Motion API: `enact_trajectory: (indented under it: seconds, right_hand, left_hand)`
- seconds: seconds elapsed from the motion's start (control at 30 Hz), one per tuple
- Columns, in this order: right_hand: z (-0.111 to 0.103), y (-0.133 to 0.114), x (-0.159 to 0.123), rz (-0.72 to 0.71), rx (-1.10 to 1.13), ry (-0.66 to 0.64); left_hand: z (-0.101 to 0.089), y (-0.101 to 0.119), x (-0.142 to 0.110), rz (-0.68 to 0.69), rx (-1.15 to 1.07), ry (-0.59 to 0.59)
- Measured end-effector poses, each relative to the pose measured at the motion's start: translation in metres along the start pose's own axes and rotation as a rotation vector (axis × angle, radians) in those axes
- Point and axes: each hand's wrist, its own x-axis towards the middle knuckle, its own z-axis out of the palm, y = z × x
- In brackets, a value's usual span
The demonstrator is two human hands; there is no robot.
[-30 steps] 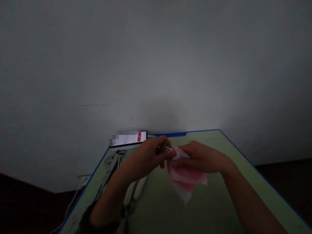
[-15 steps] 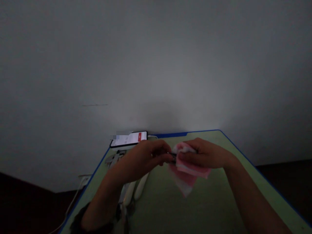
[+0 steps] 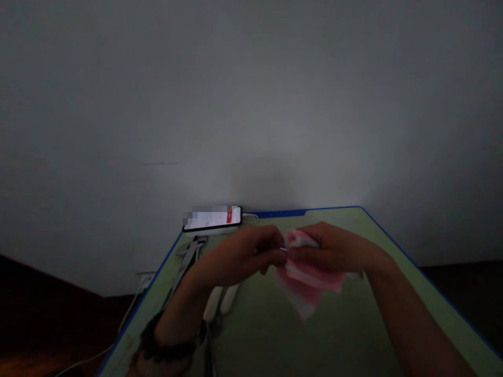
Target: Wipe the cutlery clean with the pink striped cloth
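My right hand (image 3: 334, 248) is closed round a pink and white cloth (image 3: 308, 280), whose corner hangs down over the table. Between the hands a thin, shiny metal piece (image 3: 283, 249) shows at the cloth's left edge. My left hand (image 3: 251, 254) pinches this piece between thumb and fingers, right beside the cloth. Most of the piece is hidden by fingers and cloth, so its kind cannot be made out. A pale end (image 3: 356, 276) shows by my right wrist; whether it belongs to the same piece is unclear.
A lit phone (image 3: 214, 219) lies at the table's back left corner, with a white cable (image 3: 250, 215). Grey metal tools (image 3: 188, 259) and pale handles (image 3: 229, 299) lie on the left, partly under my left arm. The green table (image 3: 306, 345) has a blue edge against the wall.
The view has shifted slightly, so the table and phone sit a little higher and farther right. Less of the metal piece shows between my hands; both keep their hold.
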Motion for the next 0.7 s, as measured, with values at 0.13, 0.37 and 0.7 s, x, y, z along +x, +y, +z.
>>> enact_trajectory:
  seconds: [0.13, 0.37, 0.7]
  right_hand:
    - [0.0, -0.001, 0.0, 0.087, 0.054, -0.051]
    - [-0.002, 0.001, 0.002, 0.192, -0.011, -0.212]
    - [0.01, 0.0, 0.013, 0.17, -0.025, -0.114]
  left_hand:
    - [0.001, -0.001, 0.001, 0.016, -0.008, 0.005]
    - [0.0, 0.003, 0.005, 0.027, 0.138, -0.001]
    - [-0.003, 0.001, 0.003, 0.02, 0.286, 0.035]
